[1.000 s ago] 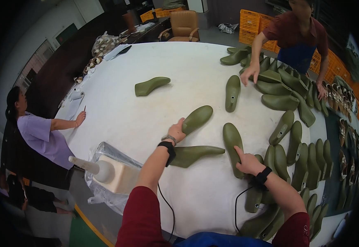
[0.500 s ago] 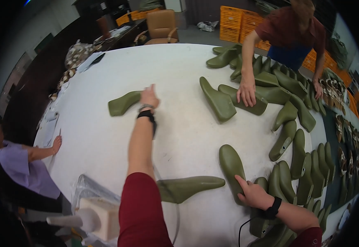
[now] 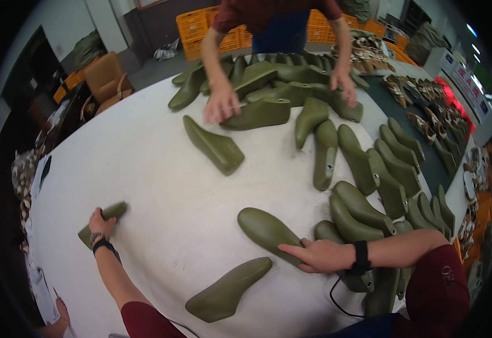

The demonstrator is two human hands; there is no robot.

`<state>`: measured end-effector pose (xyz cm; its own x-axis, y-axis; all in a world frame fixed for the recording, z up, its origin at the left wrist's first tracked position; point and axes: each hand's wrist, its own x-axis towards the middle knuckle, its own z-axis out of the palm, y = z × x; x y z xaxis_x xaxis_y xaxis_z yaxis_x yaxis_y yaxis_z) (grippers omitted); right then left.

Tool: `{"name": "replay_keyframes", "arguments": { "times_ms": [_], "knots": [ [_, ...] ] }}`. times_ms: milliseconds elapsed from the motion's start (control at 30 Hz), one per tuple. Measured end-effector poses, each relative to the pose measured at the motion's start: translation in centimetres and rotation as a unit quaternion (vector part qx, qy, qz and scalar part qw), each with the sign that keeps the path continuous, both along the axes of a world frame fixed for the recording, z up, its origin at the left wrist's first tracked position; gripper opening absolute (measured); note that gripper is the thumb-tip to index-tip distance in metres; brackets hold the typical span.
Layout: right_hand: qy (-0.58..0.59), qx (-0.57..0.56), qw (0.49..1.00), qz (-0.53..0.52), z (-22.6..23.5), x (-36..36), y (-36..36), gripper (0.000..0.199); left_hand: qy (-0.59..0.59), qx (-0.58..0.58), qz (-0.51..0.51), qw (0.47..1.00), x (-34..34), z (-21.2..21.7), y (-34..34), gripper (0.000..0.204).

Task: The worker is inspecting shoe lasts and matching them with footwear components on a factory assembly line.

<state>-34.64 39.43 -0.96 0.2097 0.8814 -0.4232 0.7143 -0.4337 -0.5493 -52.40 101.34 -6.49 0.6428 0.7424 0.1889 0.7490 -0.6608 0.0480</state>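
At the table's left side, my left hand (image 3: 100, 223) is closed round the middle of a green shoe last (image 3: 117, 210), whose two ends stick out past the fingers. My right hand (image 3: 322, 257) grips the heel end of another green shoe last (image 3: 264, 230) lying on the table. Its index finger stretches along the top, and the palm hides the heel. Nearer me, a third shoe last (image 3: 229, 290) lies on its side, apart from both hands. Farther off, a single shoe last (image 3: 214, 145) lies near a co-worker's hand (image 3: 222, 105).
Rows of green shoe lasts (image 3: 361, 204) crowd the right and far sides of the white table (image 3: 144, 152). A co-worker stands at the far edge, both hands over lasts. Another person's hand (image 3: 61, 311) shows at lower left. Shoes (image 3: 423, 127) lie farther right; a cable (image 3: 342, 307) runs near my right arm.
The view has swung to the right. My left hand has closed over the last at the left. The right hand stays on its last. The far co-worker's hands have shifted over the lasts.
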Motion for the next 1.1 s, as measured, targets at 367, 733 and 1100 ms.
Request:
{"name": "replay_keyframes", "arguments": {
  "times_ms": [367,733,1100],
  "knots": [
    [-0.064,0.066,0.993,-0.074,-1.7,-2.5,-3.3,0.069,0.104,-0.171,-0.086,0.976,-1.7,0.6,-27.9,0.061],
    [0.052,0.094,0.982,-0.157,1.1,-7.5,-14.2,0.067,-0.082,-0.406,0.077,0.907,-8.7,-1.4,-54.4,0.088],
    [0.118,0.071,0.98,-0.14,-0.2,-13.6,-20.0,0.074,-0.51,-0.531,0.247,0.63,-12.7,-4.1,-72.3,0.106]
  ]
}}
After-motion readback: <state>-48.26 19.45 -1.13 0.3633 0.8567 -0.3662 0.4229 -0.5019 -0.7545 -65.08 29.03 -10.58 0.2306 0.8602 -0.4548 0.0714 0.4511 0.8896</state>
